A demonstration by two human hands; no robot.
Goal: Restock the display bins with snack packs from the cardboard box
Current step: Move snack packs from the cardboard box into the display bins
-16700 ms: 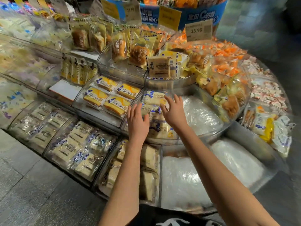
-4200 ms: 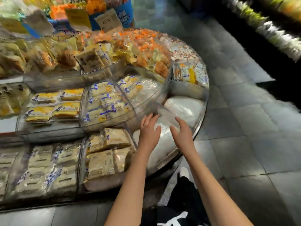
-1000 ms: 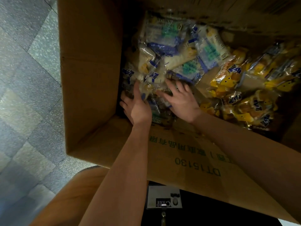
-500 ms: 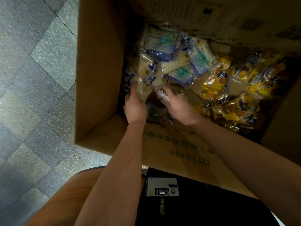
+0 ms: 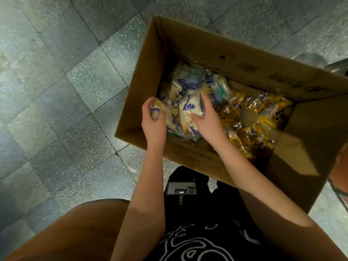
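Note:
An open cardboard box [image 5: 150, 76] stands on the floor below me. Inside lie white-and-blue snack packs [image 5: 188, 81] on the left and yellow snack packs [image 5: 263, 113] on the right. My left hand [image 5: 153, 121] is closed around one end of a bunch of white-and-blue packs at the box's left wall. My right hand [image 5: 207, 119] grips the other side of the same bunch, its fingers spread over a cream pack with blue print [image 5: 190, 110]. The bunch is raised above the pile. No display bins are in view.
Grey speckled floor tiles [image 5: 66, 91] surround the box on the left and behind it. My bare knee [image 5: 71, 232] and dark shorts [image 5: 197, 232] fill the bottom. A small grey device [image 5: 181, 188] hangs by my waist. The box's right flap [image 5: 301, 147] folds outward.
Since half a second ago both hands have risen out of the pile with a bunch of white-and-blue packs between them. The view has pulled back from the box.

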